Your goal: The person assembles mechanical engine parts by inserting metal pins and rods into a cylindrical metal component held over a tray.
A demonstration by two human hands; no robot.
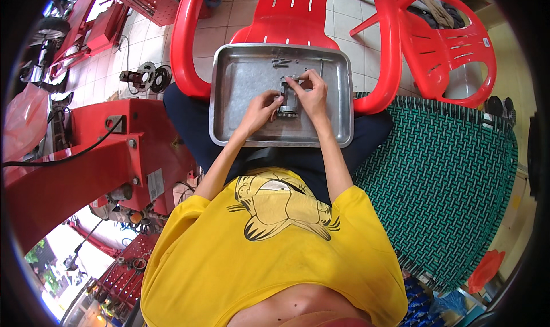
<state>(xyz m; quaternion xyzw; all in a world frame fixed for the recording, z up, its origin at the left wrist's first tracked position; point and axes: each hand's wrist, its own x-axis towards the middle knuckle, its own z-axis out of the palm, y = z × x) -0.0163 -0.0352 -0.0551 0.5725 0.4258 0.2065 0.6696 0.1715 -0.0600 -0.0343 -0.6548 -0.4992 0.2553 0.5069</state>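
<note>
A grey cylindrical metal machine part (289, 102) with a toothed or ridged lower end rests in a shallow steel tray (224, 126). My left hand (262, 110) has its thumb and fingers closed at the left side of this part. At its upper end, my right hand (312, 95) pinches with thumb and forefinger; whatever small piece may lie between those fingertips is hidden. Several small bolts (281, 62) lie loose beyond the part, toward the tray's far edge. A thin metal rod (321, 69) lies near the right side.
The tray sits before a red plastic chair (292, 18), whose armrests flank it. Another red chair (450, 46) stands at far right. A green woven seat (441, 189) is on my right, a red machine frame (103, 166) on my left. Sprocketed parts (148, 77) lie on the tiled floor.
</note>
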